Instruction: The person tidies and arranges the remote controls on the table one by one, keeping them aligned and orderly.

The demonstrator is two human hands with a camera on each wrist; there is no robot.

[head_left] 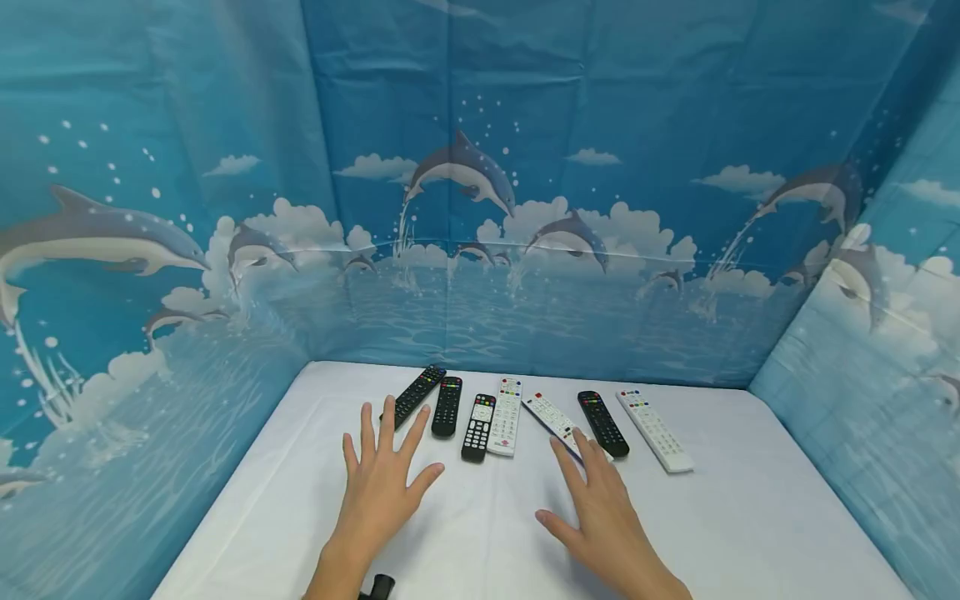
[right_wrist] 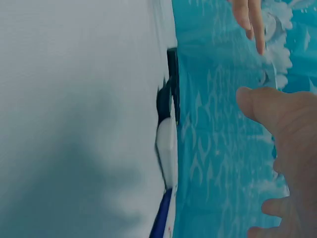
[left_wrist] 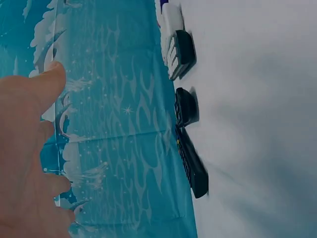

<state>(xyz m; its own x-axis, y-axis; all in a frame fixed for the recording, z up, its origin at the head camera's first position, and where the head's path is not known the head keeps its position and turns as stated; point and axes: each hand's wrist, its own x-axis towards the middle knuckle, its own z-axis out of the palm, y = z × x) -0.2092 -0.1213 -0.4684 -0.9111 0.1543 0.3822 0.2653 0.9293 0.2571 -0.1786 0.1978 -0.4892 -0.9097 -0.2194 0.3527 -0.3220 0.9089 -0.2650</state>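
Both hands hover over a white table with their fingers spread, holding nothing. My left hand [head_left: 381, 487] is nearest a slanted black remote control [head_left: 418, 393], its fingertips overlapping the lower end in the head view. Beside that lies a second black remote [head_left: 447, 407]. My right hand [head_left: 600, 521] overlaps the lower end of a tilted white remote [head_left: 551, 415]. In the middle, a small black remote with pale buttons [head_left: 478, 428] lies against a white remote [head_left: 506, 417]. Farther right are a black remote [head_left: 603, 425] and a long white remote [head_left: 655, 431].
A white cloth covers the table [head_left: 757, 517]. Blue dolphin-print curtains [head_left: 480, 317] enclose it at the back and both sides. A small black object [head_left: 382, 587] shows at the bottom edge beside the left wrist.
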